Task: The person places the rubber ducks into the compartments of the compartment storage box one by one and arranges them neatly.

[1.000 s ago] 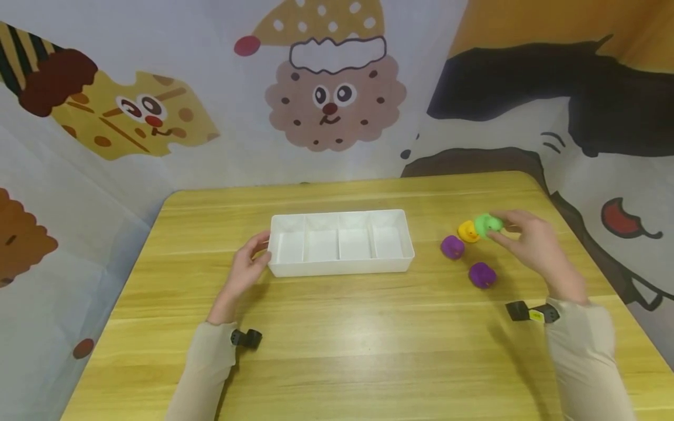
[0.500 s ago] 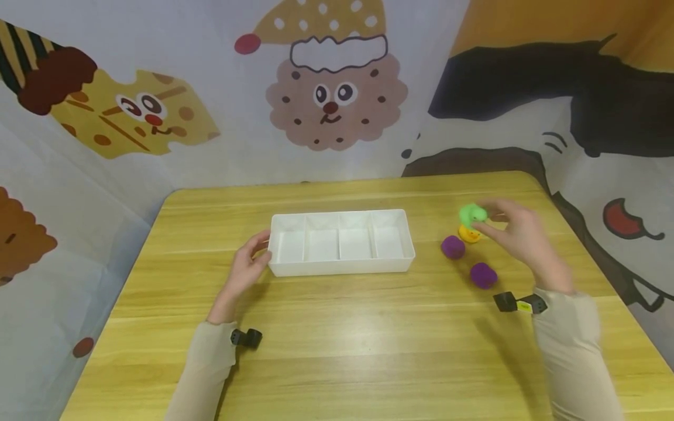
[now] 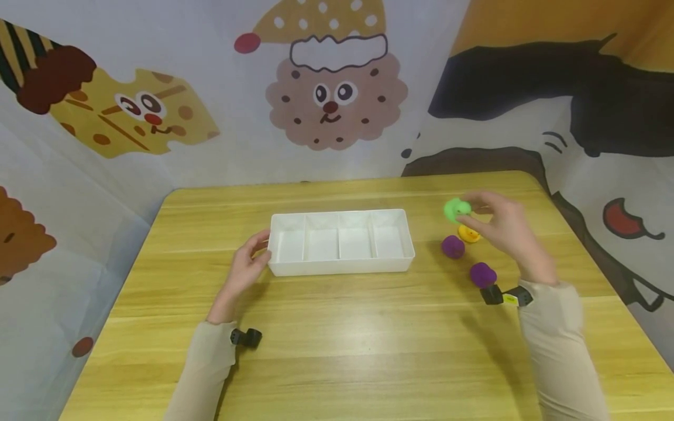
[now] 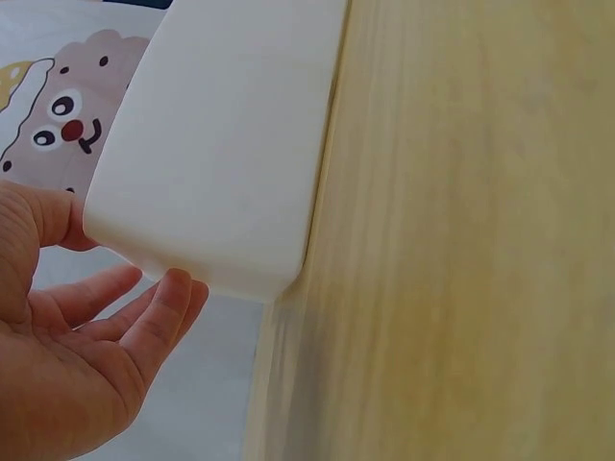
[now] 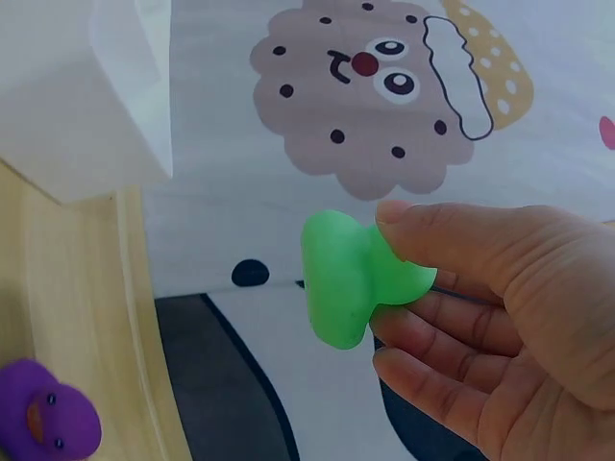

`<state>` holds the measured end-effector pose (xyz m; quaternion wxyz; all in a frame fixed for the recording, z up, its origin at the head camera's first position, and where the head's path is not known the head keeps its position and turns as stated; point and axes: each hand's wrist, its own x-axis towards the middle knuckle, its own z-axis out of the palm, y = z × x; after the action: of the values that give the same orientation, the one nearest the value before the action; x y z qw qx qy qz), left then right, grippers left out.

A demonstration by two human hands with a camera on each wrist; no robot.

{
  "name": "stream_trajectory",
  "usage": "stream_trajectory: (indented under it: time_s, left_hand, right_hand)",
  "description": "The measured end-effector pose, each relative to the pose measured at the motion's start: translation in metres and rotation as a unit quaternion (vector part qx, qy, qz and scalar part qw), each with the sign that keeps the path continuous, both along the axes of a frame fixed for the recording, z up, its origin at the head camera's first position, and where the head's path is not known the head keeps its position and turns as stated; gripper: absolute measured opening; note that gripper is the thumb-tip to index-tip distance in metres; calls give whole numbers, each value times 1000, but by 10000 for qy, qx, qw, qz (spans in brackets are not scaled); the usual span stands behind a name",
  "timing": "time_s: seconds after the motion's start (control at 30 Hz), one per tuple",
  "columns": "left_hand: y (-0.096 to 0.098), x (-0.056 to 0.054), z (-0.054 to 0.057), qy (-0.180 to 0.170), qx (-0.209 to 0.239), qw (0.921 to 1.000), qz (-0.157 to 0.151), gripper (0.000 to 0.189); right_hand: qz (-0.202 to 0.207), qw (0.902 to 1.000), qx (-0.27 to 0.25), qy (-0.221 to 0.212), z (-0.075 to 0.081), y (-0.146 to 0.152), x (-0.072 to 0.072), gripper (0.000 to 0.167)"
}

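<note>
My right hand (image 3: pixel 500 225) pinches a green rubber duck (image 3: pixel 455 210) between thumb and fingers, raised above the table. In the right wrist view, the green duck (image 5: pixel 341 279) shows its smooth side, and the thumb lies along its top. My left hand (image 3: pixel 247 263) holds the left end of a white divided box (image 3: pixel 342 267). The left wrist view shows the thumb at a corner of the box (image 4: pixel 221 134) and fingertips against its end wall. Below the green duck sit a yellow rubber duck (image 3: pixel 468 234) and two purple rubber ducks, one nearer the box (image 3: pixel 453 247), one closer to me (image 3: pixel 482 275).
The wooden table (image 3: pixel 337 351) carries the box near its middle, with the ducks to its right. Behind the table hangs a printed cloth (image 3: pixel 221 164) with cartoon figures. Low walls split the box into several compartments.
My right hand has lifted the green duck and carried it left and away from me, past the yellow duck. My left hand and the box have stayed put.
</note>
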<state>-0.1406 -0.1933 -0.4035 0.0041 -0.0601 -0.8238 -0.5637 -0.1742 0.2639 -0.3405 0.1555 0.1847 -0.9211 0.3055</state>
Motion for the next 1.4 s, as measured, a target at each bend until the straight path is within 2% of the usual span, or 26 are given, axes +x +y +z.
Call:
stream_trajectory:
  time_s: [0.6,0.77,0.87,1.1,1.2,1.23,1.4]
  left_hand:
    - [0,0,-1,63,-12,10000,-11,44]
    - [0,0,-1,62,-20,10000,-25,44]
    - [-2,-2,-5,131,30,9999,-45,44]
    - [-12,-13,-32,195,114,9997,-10,44]
    - [-13,-15,-36,200,98,9997,47,44]
    - [-12,-14,-35,172,117,9998,57,44]
    - [-3,-4,-10,17,24,10000,67,44]
  right_hand:
    - [231,9994,-245,80,10,-30,-8,34]
    - [304,9988,-377,-82,9,-39,-10,35]
    - [301,9987,-390,-147,9,-45,-11,35]
    - [518,9975,-455,-128,16,-63,-16,35]
    - [713,9959,-554,-43,19,-72,-18,35]
    - [773,9952,-593,-16,20,-75,-19,35]
    - [935,9927,-756,-16,20,-89,-25,35]
